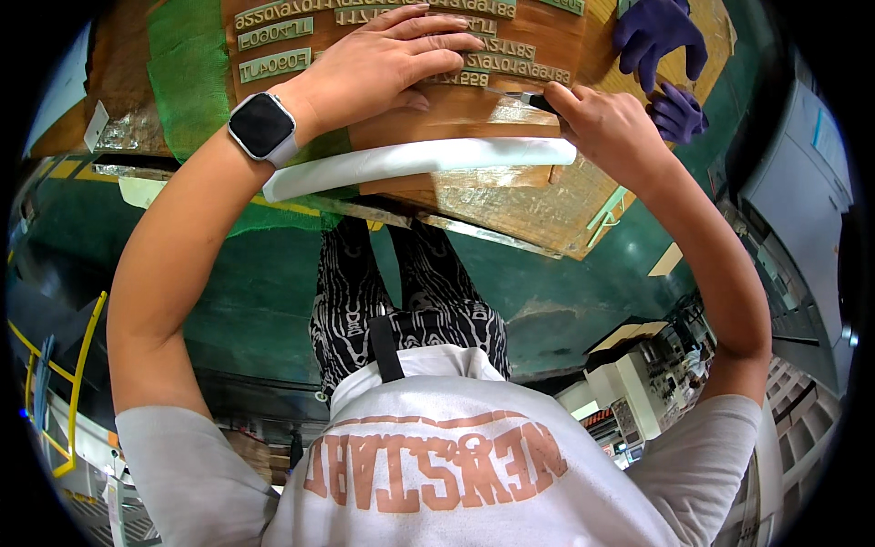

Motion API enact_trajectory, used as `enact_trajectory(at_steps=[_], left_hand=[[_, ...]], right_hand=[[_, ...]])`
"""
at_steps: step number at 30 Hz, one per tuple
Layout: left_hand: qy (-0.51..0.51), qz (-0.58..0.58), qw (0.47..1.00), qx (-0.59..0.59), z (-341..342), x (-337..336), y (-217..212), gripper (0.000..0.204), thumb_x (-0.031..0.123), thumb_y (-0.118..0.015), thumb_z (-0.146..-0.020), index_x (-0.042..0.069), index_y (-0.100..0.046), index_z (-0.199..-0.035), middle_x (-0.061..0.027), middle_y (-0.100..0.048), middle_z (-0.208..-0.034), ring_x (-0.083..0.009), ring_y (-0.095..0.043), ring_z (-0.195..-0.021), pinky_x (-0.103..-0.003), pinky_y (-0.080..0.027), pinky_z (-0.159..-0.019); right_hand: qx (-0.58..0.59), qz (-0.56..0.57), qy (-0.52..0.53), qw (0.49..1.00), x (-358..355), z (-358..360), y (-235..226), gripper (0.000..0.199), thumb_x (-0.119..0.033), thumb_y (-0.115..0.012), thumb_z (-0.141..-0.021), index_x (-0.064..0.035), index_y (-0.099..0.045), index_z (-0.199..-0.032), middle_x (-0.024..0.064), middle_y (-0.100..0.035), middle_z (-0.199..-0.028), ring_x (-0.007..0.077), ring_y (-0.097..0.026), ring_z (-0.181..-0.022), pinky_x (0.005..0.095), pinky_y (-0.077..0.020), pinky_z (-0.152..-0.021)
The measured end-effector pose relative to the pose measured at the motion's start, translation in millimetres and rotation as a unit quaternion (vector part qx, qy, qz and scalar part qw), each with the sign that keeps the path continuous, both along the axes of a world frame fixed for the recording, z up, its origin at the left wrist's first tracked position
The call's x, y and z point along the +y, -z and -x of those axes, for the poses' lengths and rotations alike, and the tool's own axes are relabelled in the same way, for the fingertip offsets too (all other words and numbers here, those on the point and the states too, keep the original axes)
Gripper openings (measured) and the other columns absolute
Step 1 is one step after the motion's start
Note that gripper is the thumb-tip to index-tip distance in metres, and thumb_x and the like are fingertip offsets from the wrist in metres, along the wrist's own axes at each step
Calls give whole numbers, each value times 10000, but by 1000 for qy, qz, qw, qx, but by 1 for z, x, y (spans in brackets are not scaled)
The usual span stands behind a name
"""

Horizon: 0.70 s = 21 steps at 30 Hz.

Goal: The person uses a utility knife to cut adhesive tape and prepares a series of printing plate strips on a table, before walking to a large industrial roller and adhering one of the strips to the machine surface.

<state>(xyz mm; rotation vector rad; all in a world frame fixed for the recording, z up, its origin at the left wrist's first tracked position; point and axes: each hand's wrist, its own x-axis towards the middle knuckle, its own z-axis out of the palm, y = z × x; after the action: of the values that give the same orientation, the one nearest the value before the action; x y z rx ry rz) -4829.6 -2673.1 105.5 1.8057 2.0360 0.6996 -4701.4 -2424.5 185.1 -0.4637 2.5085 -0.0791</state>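
My left hand [378,66] lies flat with its fingers stretched out, pressing on a brown sheet [392,134]. Rows of pale green strips with raised, mirror-reversed characters [275,64] are set on that sheet, and some are hidden under my fingers. In my right hand [609,128] is a slim craft knife [530,98] with a dark handle. Its thin metal tip points left, at the end of the lowest strip by my left fingers; whether it touches the strip I cannot tell. A long white roll [428,160] lies along the sheet's near side, below both hands.
Green mesh [187,77] covers the table's left part. Purple gloves [661,38] lie at the right, beyond my right hand. The wooden table [497,202] has a worn, taped near edge just ahead of my legs. A grey cabinet [793,173] stands farther right, and yellow frames [82,378] at left.
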Motion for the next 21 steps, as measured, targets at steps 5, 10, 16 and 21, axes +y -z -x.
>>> enact_trajectory(at_steps=[5,10,16,21], left_hand=[[1,0,1000,19,-1,2,0,578,160,-742,-678,133,-525,-1213,47,-392,-1458,-184,-303,-1382,-391,-228,-1173],[-31,51,994,93,-21,10,-15,400,185,-695,-751,130,-575,-1128,18,-437,-1421,-186,-305,-1374,-443,-137,-1182],[-43,110,984,136,-39,31,-53,219,127,-604,-803,106,-634,-1019,-56,-459,-1375,-230,-370,-1306,-473,-170,-1131],[-64,63,995,42,-45,38,-72,192,85,-608,-792,69,-624,-983,-95,-521,-1230,-284,-477,-1161,-447,-369,-978]], right_hand=[[-15,1,14,1000,6,-2,-6,208,-125,-571,-833,-79,-468,-1007,120,-609,-725,317,-631,-652,421,-482,-541],[12,104,137,985,20,-23,-16,189,-103,-591,-838,-66,-478,-985,92,-583,-738,258,-635,-677,385,-473,-560],[-2,392,666,634,-18,-53,-14,169,-76,-647,-860,-27,-524,-965,2,-556,-730,84,-546,-627,235,-439,-549],[85,309,691,648,-14,-63,-2,192,-97,-653,-837,-1,-532,-951,126,-619,-799,229,-633,-734,353,-489,-660]])
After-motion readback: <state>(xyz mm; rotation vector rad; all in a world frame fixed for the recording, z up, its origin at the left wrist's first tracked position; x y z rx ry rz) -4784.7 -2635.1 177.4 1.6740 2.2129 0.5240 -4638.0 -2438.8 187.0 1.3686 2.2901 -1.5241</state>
